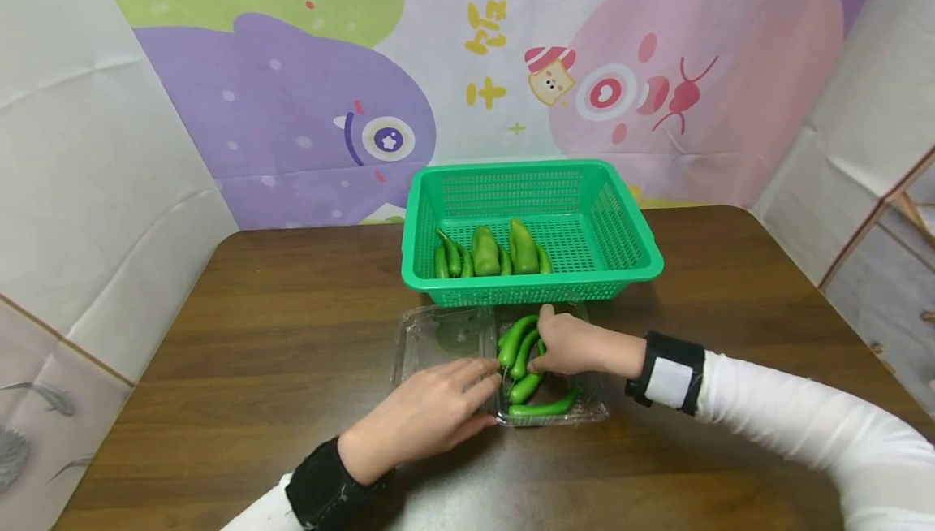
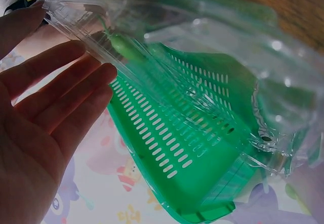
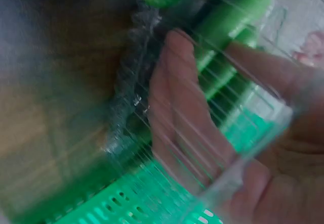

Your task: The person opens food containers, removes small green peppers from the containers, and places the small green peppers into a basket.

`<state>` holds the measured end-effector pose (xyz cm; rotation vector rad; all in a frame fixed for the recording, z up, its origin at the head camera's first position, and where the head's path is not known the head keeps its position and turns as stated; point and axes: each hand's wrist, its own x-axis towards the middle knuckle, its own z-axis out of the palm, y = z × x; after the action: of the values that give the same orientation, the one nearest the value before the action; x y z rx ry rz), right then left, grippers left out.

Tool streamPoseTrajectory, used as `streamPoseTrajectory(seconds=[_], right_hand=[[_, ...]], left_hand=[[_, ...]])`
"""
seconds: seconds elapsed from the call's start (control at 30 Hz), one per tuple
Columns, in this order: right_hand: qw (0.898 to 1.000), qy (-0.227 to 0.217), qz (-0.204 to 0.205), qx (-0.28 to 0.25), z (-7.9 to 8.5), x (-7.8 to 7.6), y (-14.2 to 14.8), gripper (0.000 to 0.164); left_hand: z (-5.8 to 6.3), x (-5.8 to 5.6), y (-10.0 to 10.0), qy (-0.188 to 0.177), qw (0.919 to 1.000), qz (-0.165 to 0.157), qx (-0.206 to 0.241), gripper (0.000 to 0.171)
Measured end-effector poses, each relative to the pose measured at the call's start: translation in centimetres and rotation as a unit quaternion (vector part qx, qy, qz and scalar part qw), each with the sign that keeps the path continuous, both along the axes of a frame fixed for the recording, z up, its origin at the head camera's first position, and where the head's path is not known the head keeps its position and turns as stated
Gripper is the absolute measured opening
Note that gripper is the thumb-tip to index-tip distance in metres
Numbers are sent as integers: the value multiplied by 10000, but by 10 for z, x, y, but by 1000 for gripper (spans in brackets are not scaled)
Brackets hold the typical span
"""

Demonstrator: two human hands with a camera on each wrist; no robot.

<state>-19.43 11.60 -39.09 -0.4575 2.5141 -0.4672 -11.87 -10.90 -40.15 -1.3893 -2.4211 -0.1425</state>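
Observation:
A clear plastic clamshell box lies unfolded on the table, its lid half [image 1: 441, 336] to the left and its base [image 1: 595, 411] to the right. Several slender green chili peppers [image 1: 520, 338] are in the base, one lying crosswise near the front. My left hand [image 1: 434, 405] rests its nearly straight fingers at the fold between the halves; the left wrist view shows nothing in its palm. Inside the base is my right hand [image 1: 573, 343], thumb and fingers either side of a chili pepper [image 1: 540, 346]. Blur in the right wrist view softens this hold.
Directly behind the box stands a green perforated basket [image 1: 621, 274], holding two thick green peppers [image 1: 485, 252] and several thin ones [image 1: 453, 259]. The brown table [image 1: 241, 336] extends to both sides. A printed cloth [image 1: 482, 133] hangs behind it.

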Motion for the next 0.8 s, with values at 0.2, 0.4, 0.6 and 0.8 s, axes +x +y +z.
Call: streamPoseTrajectory(seconds=[0.2, 0.4, 0.6, 0.8], right_hand=[[9997, -71, -134, -181, -4, -3, -1, 89], [9981, -197, -343, -466, -4, -7, -1, 91], [9971, -183, -473, -569, -4, -11, -3, 92], [9943, -180, -669, -804, -4, -13, -2, 73]], left_hand=[[1, 0, 0, -37, 10000, 28, -35, 41], [1, 0, 1, -19, 10000, 29, -36, 41], [1, 0, 1, -33, 10000, 35, -30, 40], [1, 1, 1, -33, 10000, 31, -51, 40]])
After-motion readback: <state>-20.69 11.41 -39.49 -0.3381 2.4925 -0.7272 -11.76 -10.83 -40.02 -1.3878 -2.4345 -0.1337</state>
